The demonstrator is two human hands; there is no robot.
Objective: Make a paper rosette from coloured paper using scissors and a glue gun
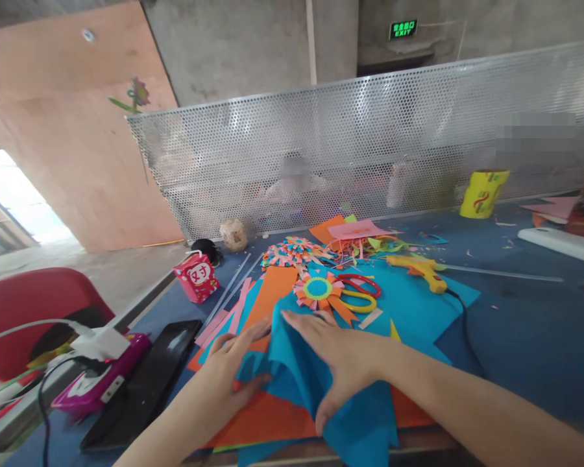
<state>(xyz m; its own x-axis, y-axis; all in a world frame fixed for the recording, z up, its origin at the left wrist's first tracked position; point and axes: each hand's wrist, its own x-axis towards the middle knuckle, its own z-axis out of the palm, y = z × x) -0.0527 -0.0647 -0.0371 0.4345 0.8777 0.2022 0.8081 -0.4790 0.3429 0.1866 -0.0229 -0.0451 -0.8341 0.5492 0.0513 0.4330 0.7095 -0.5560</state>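
Observation:
A soft, creased blue sheet (296,370) rises in folds between my hands at the table's front edge. My left hand (236,363) has its fingers and thumb around the sheet's left part. Over the sheet's right side lies my right hand (343,357), fingers stretched and thumb spread apart from them. Just beyond the fingertips is a paper rosette (318,289) with pink and orange petals and a blue centre. Scissors (363,295) with one red and one yellow handle lie beside it. Orange sheets (267,421) are under the blue one.
A yellow glue gun (421,271) with a black cord lies right. More rosettes (296,250) and paper scraps are piled behind. On the left are a black phone (143,386), a purple power strip (104,383) and a pink box (197,277). A perforated metal screen (253,143) closes the back; a person sits behind.

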